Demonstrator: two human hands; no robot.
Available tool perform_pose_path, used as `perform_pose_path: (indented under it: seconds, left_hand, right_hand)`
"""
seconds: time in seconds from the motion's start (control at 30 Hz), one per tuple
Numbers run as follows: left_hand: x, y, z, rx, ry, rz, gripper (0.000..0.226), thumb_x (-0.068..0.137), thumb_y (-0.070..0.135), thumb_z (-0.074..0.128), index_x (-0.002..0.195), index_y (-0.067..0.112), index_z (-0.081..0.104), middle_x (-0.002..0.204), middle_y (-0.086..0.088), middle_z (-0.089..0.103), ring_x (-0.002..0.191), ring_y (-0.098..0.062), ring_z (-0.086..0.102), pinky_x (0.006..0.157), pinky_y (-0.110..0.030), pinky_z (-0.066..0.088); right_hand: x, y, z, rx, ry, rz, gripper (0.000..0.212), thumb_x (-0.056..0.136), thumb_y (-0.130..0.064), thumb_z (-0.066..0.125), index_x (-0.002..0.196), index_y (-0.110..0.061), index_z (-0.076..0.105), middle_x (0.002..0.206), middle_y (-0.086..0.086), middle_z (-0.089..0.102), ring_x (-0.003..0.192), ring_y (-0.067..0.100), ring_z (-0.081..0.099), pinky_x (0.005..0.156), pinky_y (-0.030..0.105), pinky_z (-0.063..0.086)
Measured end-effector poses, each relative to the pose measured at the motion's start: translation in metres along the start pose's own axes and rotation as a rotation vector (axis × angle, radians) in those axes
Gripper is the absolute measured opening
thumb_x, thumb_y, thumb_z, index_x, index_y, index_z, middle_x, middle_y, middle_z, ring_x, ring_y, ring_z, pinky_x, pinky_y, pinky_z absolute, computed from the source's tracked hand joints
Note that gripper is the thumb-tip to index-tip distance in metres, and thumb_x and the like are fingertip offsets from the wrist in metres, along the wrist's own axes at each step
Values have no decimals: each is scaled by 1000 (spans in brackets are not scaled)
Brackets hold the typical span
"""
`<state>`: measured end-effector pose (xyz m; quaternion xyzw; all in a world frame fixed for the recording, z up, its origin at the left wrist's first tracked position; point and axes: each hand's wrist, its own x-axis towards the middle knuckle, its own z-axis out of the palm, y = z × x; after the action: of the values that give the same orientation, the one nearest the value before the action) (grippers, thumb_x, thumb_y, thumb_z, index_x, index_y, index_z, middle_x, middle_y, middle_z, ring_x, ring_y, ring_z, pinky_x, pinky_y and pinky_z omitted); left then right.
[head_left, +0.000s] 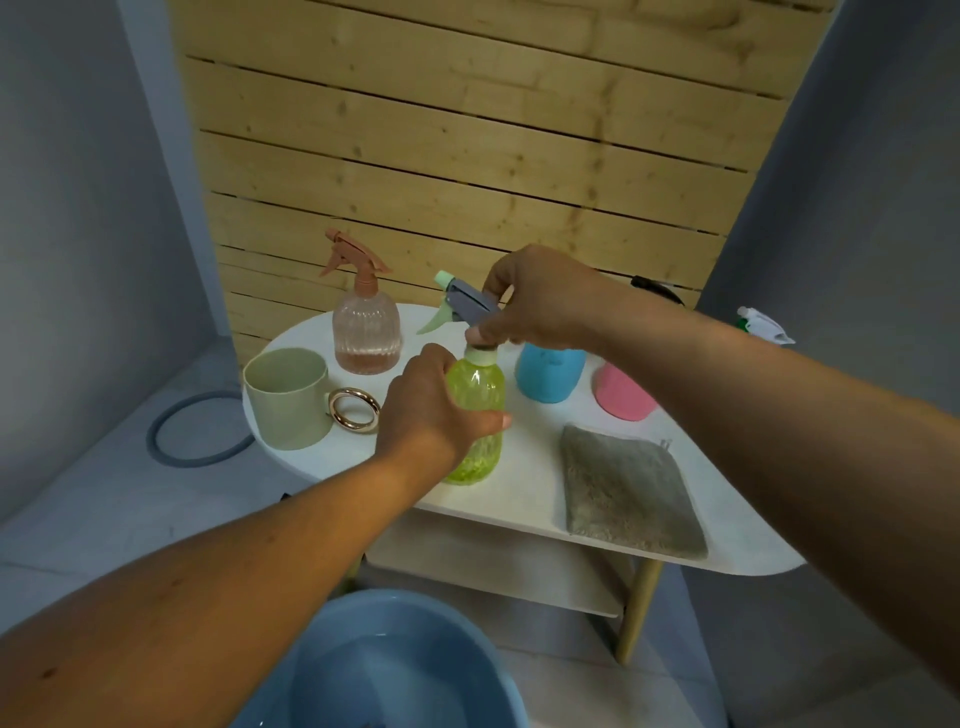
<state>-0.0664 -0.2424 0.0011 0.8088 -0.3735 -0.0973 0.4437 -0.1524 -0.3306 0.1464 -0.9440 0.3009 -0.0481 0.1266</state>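
Before a slatted wood wall, on a white side table (530, 499), the left hand (436, 410) grips the upright green spray bottle (478, 415) steady while the right hand (540, 301) grasps its trigger head (467, 301), apparently to twist it at the neck.

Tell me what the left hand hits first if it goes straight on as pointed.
The green spray bottle: the left hand grips its body. Behind that, probably the blue container, though depth is unclear.

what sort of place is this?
Probably a staged home corner: small white table against a wooden slat wall, with a green spray bottle, a grey cloth and a blue basin nearby.
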Motion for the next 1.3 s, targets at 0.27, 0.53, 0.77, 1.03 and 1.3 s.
perform_pose_path:
  seconds: [0.27, 0.53, 0.77, 1.03, 1.3]
  left_hand:
    - [71, 14, -4, -221, 29, 76, 82, 57, 50, 95, 126, 23, 58, 110, 6, 66, 103, -18, 64, 90, -43, 55]
    - [127, -8, 16, -368, -69, 34, 69, 74, 19, 90, 134, 27, 57, 112, 0, 69, 105, -21, 67, 95, -50, 55]
    - [139, -26, 25, -345, -111, 2, 65, 82, 15, 84, 139, 25, 53, 108, 1, 67, 103, -23, 66, 94, -49, 56]
    - [139, -32, 19, -310, -147, 26, 65, 84, 18, 83, 140, 27, 51, 115, -6, 68, 105, -25, 66, 93, -51, 56]
    - [136, -31, 17, -288, -162, 25, 67, 84, 21, 83, 142, 29, 50, 117, -6, 67, 108, -26, 65, 94, -51, 55]
  right_hand:
    - [67, 15, -34, 106, 193, -19, 21, 85, -30, 80, 100, -16, 78, 78, 0, 68, 72, 12, 60, 57, 22, 45]
    - [132, 37, -25, 103, 204, -26, 27, 84, -27, 82, 106, -13, 79, 82, 0, 69, 75, 11, 62, 66, 25, 49]
    - [156, 47, -2, 129, 161, -24, 26, 86, -27, 80, 108, -12, 78, 71, -8, 62, 67, 7, 55, 64, 24, 46]
    - [158, 41, -6, 61, 106, -72, 28, 88, -28, 78, 112, -14, 76, 72, -7, 61, 66, 6, 54, 53, 18, 40]
    - [156, 41, -7, 31, 76, -87, 29, 90, -29, 75, 115, -14, 76, 71, -9, 59, 63, 5, 50, 53, 19, 36]
